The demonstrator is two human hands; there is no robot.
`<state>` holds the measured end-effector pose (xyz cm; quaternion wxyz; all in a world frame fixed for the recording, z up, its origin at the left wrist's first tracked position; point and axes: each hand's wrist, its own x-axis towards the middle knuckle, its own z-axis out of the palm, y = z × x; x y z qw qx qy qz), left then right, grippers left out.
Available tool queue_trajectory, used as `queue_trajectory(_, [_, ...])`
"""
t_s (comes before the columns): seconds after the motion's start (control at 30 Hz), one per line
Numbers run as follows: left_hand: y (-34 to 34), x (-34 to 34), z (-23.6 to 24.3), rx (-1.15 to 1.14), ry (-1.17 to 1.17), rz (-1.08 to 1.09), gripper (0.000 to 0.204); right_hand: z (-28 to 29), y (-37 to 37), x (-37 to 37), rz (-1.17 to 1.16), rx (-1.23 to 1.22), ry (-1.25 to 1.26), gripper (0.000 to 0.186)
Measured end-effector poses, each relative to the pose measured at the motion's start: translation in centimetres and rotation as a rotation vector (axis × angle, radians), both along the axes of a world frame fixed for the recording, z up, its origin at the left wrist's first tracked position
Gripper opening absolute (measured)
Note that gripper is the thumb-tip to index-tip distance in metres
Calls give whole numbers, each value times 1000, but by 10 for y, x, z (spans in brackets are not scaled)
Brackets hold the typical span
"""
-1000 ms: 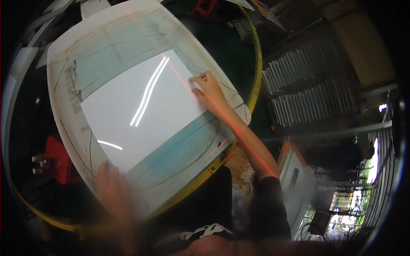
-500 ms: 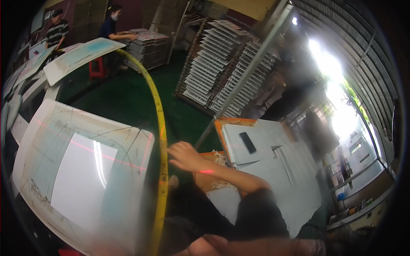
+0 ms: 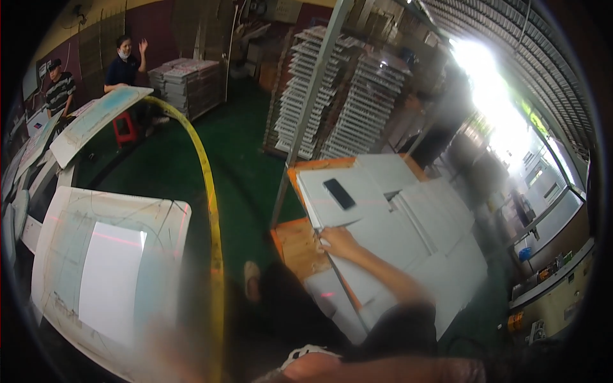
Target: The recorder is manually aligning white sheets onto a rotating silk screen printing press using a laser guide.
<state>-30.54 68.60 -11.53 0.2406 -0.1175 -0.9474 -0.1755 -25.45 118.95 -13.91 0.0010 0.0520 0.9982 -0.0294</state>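
Observation:
My right hand (image 3: pixel 340 242) reaches across to the near left edge of a stack of white sheets (image 3: pixel 383 249). Its fingers are curled at the edge of a white sheet (image 3: pixel 335 220) there, closed on it as far as I can see. A dark phone (image 3: pixel 338 194) lies on top of the stack, just beyond the hand. To the left, one white sheet (image 3: pixel 112 281) lies flat on a stained pale board (image 3: pixel 167 242), crossed by red light lines. Over that board's lower right corner a skin-toned smear, likely my left hand (image 3: pixel 169 345), is too blurred to read.
A yellow curved band (image 3: pixel 214 236) runs between board and stack. A metal post (image 3: pixel 310 105) rises behind the orange-edged wooden support (image 3: pixel 300 246). Loaded racks (image 3: pixel 306 89) stand beyond. Two people (image 3: pixel 124 67) are at the far left, one with a raised hand; a red stool (image 3: pixel 124 129) is near.
The view has swung right. My right hand has gone from beside the yellow band to the edge of the white stack. A far person has raised a hand.

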Motion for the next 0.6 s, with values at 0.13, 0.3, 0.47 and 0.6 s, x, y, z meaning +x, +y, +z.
queue_trajectory(0.13, [15,14,15,54,-56,-78,51,6,3,5,-9,-87,129,31])
queue_trajectory(0.3, [16,25,10,-52,-141,-42,49,4,-2,7,-38,-185,55,38])
queue_trajectory(0.47, [28,30,17,-86,-88,-84,47,-1,-4,12,-18,-181,183,38])
queue_trajectory(0.6, [49,28,23,0,-151,-152,47,17,-2,13,-51,-248,183,38])
